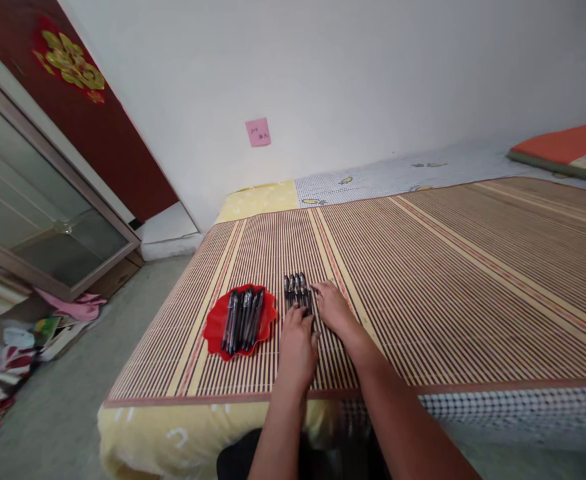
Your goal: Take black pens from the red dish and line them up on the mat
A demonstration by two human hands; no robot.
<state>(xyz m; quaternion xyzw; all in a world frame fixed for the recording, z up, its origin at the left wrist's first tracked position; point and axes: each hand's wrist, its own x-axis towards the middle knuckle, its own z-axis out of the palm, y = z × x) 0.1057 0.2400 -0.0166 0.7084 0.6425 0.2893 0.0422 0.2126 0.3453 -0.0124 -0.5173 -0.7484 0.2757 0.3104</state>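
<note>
Several black pens (pixel 297 283) lie side by side in a short row on the striped mat, their capped ends pointing away from me. My left hand (pixel 297 343) covers the near ends of this row, its fingers bent over the pens and its thumb at the right side. At the row's right edge is my right hand (pixel 331 305), fingertips reaching against the outermost pen near its cap; these fingers look extended rather than wrapped round it. Left of my hands, a red scalloped dish (pixel 213 327) holds a heap of more black pens (pixel 245 319).
The woven mat (pixel 447 287) covers a bed with yellow and checked bedding (pixel 253 200). A pink note (pixel 258 132) is stuck on the white wall. Folded orange bedding (pixel 567 143) lies far right. A glass-panelled door (pixel 37 193) and piled items (pixel 17 360) stand left.
</note>
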